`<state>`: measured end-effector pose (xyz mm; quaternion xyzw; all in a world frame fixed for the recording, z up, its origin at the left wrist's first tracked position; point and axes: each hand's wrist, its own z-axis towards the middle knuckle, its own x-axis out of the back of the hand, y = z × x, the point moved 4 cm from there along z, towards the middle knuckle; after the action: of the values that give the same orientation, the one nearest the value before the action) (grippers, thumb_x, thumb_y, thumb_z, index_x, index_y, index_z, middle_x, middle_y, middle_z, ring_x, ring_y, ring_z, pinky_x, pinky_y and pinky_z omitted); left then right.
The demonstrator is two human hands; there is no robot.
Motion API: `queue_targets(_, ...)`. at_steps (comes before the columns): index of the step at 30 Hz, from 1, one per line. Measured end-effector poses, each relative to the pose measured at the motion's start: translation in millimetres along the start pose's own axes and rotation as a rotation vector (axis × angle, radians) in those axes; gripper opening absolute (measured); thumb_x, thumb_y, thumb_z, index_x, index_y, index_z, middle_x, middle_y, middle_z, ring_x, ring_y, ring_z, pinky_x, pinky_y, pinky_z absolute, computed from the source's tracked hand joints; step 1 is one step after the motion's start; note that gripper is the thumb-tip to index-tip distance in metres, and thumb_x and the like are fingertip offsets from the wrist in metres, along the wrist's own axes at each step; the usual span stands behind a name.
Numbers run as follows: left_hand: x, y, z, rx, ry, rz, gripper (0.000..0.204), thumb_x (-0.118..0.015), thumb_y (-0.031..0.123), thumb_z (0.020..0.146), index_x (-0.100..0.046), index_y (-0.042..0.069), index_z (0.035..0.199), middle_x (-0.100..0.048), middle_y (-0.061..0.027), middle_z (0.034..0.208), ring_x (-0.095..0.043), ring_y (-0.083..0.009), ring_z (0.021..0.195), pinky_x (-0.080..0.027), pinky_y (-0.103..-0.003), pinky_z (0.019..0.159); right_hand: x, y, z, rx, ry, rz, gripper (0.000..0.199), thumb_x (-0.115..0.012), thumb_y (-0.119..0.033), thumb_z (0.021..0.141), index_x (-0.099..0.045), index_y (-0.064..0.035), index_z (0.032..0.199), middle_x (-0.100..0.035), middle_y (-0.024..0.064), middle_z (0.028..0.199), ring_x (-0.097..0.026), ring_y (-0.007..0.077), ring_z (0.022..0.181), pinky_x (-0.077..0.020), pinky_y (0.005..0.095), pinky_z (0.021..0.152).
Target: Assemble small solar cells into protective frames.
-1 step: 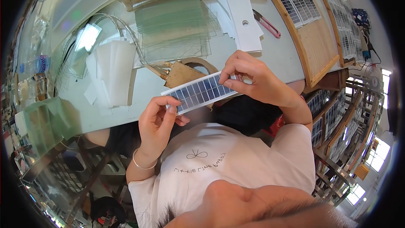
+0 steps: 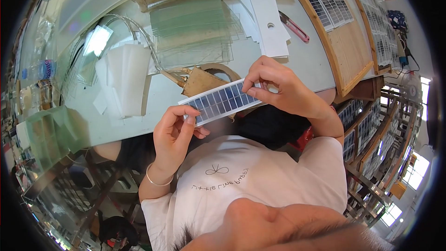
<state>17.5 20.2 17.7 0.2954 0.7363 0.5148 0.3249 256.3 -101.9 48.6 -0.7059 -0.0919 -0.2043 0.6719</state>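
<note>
Between my two hands, just in front of the table edge, is a narrow solar panel (image 2: 222, 104) with dark blue cells and a white border. It tilts up toward the right. My left hand (image 2: 179, 128) pinches its left end between thumb and fingers. The right end is gripped by my right hand (image 2: 273, 85), thumb on the near side and fingers over the top. Behind the panel lies a brown, box-shaped tool (image 2: 200, 82) with hoses running from it, partly covered by the panel.
On the table are a stack of greenish glass sheets (image 2: 190, 32), milky white sheets (image 2: 128, 79), white strips (image 2: 268, 23) and a pink-handled utility knife (image 2: 296, 30). A wooden frame tray (image 2: 350, 56) holds more panels at the right. Green film (image 2: 51, 132) hangs over the left edge.
</note>
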Motion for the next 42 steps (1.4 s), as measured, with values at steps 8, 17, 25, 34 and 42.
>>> queue_targets(8, -3, 2, -3, 0.054, -0.019, -0.040, 0.012, -0.050, -0.001, 0.106, -0.059, -0.003, 0.113, -0.067, -0.0084, 0.097, -0.072, -0.0141, 0.078, -0.060, -0.025, 0.067, 2, -2, -1, -0.079, -0.017, -0.008, 0.015, -0.072, 0.004, 0.088, -0.073, -0.0052, 0.100, -0.063, 0.0013, 0.099, -0.055, 0.0106, 0.086, -0.0442, 0.0229, 0.069)
queue_targets(17, 0, 1, -2, 0.102, -0.028, -0.079, 0.011, -0.052, 0.001, 0.105, -0.060, -0.003, 0.112, -0.067, -0.0094, 0.095, -0.073, -0.0153, 0.075, -0.060, -0.025, 0.065, 4, -1, 3, -0.214, -0.093, 0.130, 0.008, -0.071, -0.003, 0.093, -0.074, -0.0029, 0.100, -0.058, 0.0007, 0.102, -0.051, 0.0046, 0.083, -0.0415, 0.0203, 0.068)
queue_targets(25, 4, 2, -15, 0.127, 0.041, -0.073, 0.011, -0.053, 0.002, 0.106, -0.060, -0.004, 0.111, -0.067, -0.0109, 0.092, -0.073, -0.0181, 0.074, -0.061, -0.026, 0.064, -5, -5, 6, -0.161, -0.115, 0.115, 0.009, -0.073, -0.004, 0.092, -0.075, -0.0045, 0.101, -0.053, 0.0025, 0.105, -0.050, 0.0083, 0.089, -0.0413, 0.0218, 0.072)
queue_targets(34, -6, 1, -22, 0.026, -0.015, 0.069, 0.007, -0.056, 0.001, 0.104, -0.059, -0.003, 0.109, -0.064, -0.0105, 0.093, -0.072, -0.0178, 0.072, -0.059, -0.026, 0.063, 0, -9, -17, -0.103, -0.196, 0.024, 0.023, -0.071, -0.006, 0.091, -0.066, -0.0086, 0.113, -0.058, 0.0082, 0.109, -0.062, 0.0202, 0.097, -0.0548, 0.0301, 0.080)
queue_targets(42, -33, 29, -2, -0.502, -0.035, 0.381, 0.043, -0.066, -0.001, 0.097, -0.044, -0.006, 0.133, -0.062, -0.0160, 0.101, -0.067, -0.0188, 0.082, -0.060, -0.031, 0.075, 47, -14, -32, -0.001, -0.031, -0.012, 0.025, -0.072, -0.011, 0.094, -0.067, -0.0035, 0.117, -0.070, 0.0088, 0.102, -0.067, 0.0213, 0.095, -0.0543, 0.0343, 0.087)
